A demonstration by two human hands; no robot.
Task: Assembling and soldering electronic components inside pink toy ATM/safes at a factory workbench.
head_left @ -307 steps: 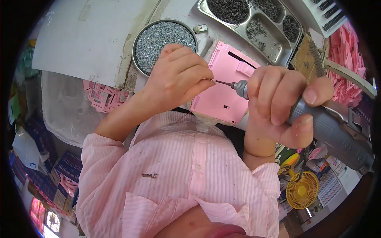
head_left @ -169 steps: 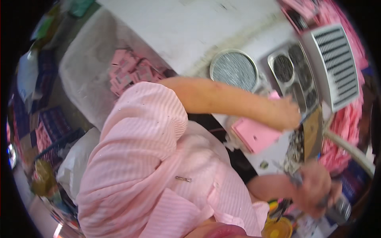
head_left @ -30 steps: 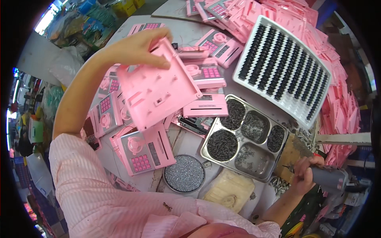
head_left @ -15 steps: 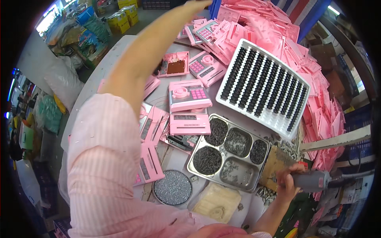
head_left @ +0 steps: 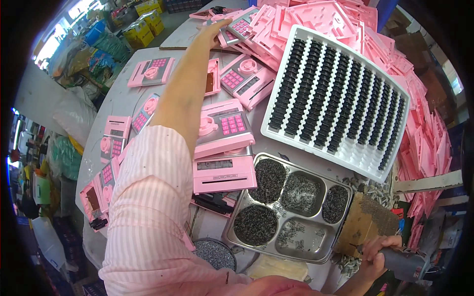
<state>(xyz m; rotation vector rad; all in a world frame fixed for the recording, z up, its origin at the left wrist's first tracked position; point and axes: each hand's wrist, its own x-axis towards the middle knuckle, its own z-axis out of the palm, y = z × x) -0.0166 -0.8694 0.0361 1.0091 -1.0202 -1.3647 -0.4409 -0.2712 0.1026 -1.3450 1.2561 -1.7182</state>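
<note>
Your left hand (head_left: pixel 216 30) is stretched out at the far side of the desk (head_left: pixel 116 101), just beside a pink-and-grey keypad unit (head_left: pixel 241 25) next to the heaped pink shells (head_left: pixel 323 19); you cannot tell from here whether its fingers are parted or closed on anything. Your right hand (head_left: pixel 376 257) is wrapped around an electric screwdriver (head_left: pixel 404 264), right of the steel tray (head_left: pixel 312 241). For a clean pick-up, take a unit by its edges, lift it clear of its neighbours, and hold your sleeve off the units below. The keypad unit's long axis seems to slant up to the right, though overlaps hide its outline; the screwdriver lies roughly crosswise, bit pointing left.
</note>
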